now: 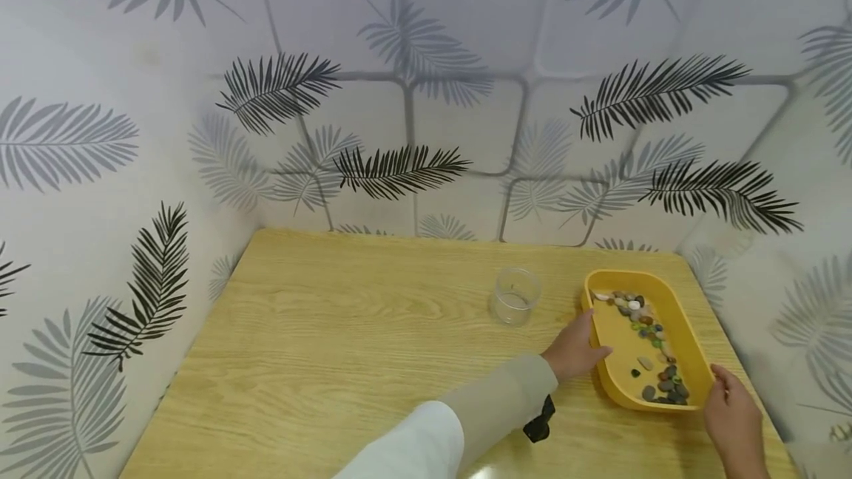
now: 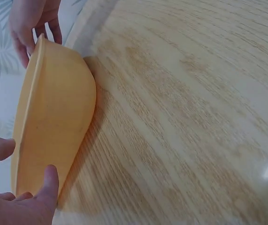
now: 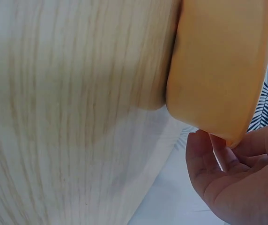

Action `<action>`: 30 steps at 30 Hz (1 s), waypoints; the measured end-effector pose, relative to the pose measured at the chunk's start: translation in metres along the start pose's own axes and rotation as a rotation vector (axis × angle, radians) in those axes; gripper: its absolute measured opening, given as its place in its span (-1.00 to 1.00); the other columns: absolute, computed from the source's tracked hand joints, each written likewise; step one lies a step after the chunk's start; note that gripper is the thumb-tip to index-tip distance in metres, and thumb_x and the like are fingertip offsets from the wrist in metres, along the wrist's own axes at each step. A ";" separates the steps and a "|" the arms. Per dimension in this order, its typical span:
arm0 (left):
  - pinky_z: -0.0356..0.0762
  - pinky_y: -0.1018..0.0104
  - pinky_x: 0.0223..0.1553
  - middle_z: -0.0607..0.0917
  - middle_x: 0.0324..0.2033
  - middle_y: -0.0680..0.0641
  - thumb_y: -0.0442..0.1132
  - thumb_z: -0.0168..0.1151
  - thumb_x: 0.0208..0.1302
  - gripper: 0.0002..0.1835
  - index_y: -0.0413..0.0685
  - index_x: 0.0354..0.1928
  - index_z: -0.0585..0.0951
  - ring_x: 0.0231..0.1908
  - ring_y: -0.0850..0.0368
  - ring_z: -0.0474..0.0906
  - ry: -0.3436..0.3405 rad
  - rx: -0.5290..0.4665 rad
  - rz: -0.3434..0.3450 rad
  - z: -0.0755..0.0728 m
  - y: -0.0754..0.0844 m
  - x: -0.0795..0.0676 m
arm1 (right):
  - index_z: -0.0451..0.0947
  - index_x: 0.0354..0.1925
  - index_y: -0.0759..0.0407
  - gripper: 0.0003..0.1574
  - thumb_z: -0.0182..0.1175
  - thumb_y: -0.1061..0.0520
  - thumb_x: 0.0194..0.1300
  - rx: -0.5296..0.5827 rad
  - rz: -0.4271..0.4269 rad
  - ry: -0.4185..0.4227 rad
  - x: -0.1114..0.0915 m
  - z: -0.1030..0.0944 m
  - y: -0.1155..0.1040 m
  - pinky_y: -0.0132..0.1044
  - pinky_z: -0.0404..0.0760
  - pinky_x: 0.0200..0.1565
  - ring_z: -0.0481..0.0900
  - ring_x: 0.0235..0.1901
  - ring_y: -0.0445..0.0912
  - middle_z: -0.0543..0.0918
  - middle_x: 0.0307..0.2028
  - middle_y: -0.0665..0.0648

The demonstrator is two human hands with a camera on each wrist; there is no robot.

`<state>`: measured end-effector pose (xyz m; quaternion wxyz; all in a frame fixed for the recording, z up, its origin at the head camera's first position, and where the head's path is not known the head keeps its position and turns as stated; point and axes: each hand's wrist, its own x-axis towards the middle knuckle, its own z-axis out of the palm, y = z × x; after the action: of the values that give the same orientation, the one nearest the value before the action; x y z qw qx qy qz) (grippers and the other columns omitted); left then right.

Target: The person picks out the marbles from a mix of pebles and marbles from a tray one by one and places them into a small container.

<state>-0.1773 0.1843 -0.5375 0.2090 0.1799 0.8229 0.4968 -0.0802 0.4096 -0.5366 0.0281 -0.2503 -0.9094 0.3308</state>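
Note:
A yellow plastic tray (image 1: 615, 361) with raised walls lies at the right side of the table, holding several small pebbles (image 1: 668, 383) of mixed colours, mostly along its right and near parts. My left hand (image 1: 574, 350) grips its left wall, thumb over the rim; the left wrist view shows that hand (image 2: 24, 201) against the outer wall. At the near right corner my right hand (image 1: 732, 416) holds the rim. From the right wrist camera, the right hand's (image 3: 241, 173) fingertips sit right below the tray's (image 3: 218, 61) lip. The pebbles are hidden in both wrist views.
A clear round container (image 1: 515, 298) stands left of the tray on the wood-grain table (image 1: 333, 346). Walls with a leaf pattern (image 1: 466, 131) rise behind the table and at both sides. The table's right edge runs close by the tray.

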 end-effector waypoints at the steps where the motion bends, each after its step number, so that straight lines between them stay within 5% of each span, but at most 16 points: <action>1: 0.29 0.31 0.13 0.25 0.31 0.06 -0.06 0.20 0.27 -0.25 0.04 0.40 0.08 0.25 0.21 0.22 0.008 -0.004 -0.025 0.001 -0.002 0.002 | 0.08 0.33 0.41 -0.38 -0.46 0.09 0.47 0.002 -0.004 0.002 -0.001 0.000 0.002 0.10 0.38 -0.16 0.30 0.05 0.33 0.24 0.19 0.53; 6: 0.36 0.28 0.07 0.38 0.22 0.08 -0.08 0.28 0.20 -0.28 0.06 0.36 0.19 0.18 0.18 0.32 0.036 -0.119 -0.143 0.003 -0.001 0.002 | 0.11 0.30 0.46 -0.45 -0.40 0.21 0.45 0.021 -0.064 0.043 -0.006 0.003 0.007 0.13 0.37 -0.10 0.30 0.08 0.35 0.26 0.17 0.55; 14: 0.38 0.34 0.01 0.44 0.13 0.10 -0.21 0.27 0.18 -0.41 0.12 0.24 0.31 0.08 0.25 0.38 0.091 -0.210 -0.222 0.014 0.006 0.004 | 0.11 0.27 0.51 -0.48 -0.38 0.28 0.43 0.040 -0.088 0.073 -0.005 0.005 0.005 0.18 0.33 -0.02 0.29 0.08 0.40 0.28 0.14 0.57; 30: 0.38 0.30 0.00 0.37 0.18 0.06 -0.26 0.20 0.16 -0.34 0.07 0.30 0.21 0.11 0.26 0.33 0.160 -0.341 -0.183 0.030 0.004 -0.017 | 0.12 0.25 0.52 -0.49 -0.37 0.32 0.41 -0.021 -0.151 0.032 -0.008 0.000 0.004 0.15 0.40 -0.14 0.34 0.00 0.39 0.29 0.10 0.57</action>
<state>-0.1467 0.1994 -0.5431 0.2144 0.0264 0.7538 0.6205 -0.0711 0.4088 -0.5379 0.0647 -0.1867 -0.9285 0.3144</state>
